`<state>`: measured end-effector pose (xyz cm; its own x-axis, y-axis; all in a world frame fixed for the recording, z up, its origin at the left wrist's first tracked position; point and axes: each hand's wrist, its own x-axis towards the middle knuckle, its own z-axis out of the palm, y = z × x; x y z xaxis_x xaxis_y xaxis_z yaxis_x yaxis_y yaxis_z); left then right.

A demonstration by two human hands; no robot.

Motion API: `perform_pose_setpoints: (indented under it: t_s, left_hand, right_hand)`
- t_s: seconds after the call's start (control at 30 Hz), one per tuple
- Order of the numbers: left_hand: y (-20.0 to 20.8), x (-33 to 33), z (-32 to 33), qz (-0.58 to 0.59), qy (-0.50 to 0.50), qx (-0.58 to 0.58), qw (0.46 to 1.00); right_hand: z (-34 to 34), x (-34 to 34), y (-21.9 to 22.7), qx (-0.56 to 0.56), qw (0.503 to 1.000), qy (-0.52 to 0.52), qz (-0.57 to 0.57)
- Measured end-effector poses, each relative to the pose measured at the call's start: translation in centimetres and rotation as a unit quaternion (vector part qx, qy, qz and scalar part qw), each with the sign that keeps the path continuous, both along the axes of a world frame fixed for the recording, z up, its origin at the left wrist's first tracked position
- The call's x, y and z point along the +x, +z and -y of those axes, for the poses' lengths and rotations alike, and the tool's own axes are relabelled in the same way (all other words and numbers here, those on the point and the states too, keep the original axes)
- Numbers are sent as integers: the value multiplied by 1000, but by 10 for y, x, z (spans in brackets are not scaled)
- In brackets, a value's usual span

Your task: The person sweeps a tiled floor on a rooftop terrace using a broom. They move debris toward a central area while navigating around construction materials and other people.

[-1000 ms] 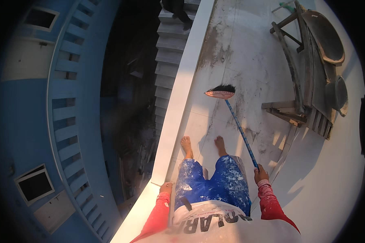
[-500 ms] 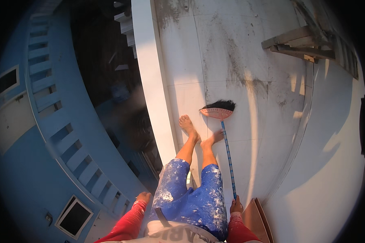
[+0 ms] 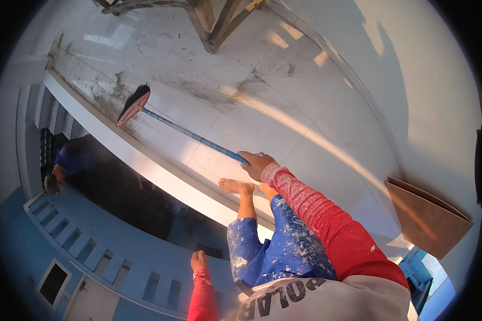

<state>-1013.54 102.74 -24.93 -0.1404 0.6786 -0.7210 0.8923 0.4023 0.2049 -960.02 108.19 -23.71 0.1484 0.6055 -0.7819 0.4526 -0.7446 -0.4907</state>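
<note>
R. hand, at the end of a red sleeve speckled w/ white, is wrapped round the upper end of a long-handled broom w/ blue patterned stick, pink fan-shaped head & black bristles. The broom slants away to the person's left, its head down on the pale, dark-smudged tiled floor, near the foot of a long white ledge (touching or just short of it, can't tell). L. hand hangs low, apart from the broom; too small to tell if its fingers are loose or clenched. Bare feet below paint-spattered blue shorts stand near the ledge. Far side of floor: rough wooden trestle legs. At R., brown flat boards by the white wall. Beyond the ledge, lower L., another person in blue.
</note>
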Motion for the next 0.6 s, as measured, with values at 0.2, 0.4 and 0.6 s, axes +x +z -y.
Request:
perform_pose_setpoints:
  t_s: [0.2,0.4,0.6]
  left_hand:
    - [79,4,38,-131,16,-188,973]
    - [69,23,15,-162,-188,-189,950]
    - [1,41,-75,-96,-87,-211,969]
  right_hand:
    - [243,56,164,-107,948,-297,-29]
    - [301,131,103,-99,776,-621,49]
    - [207,276,-77,-131,696,-691,148]
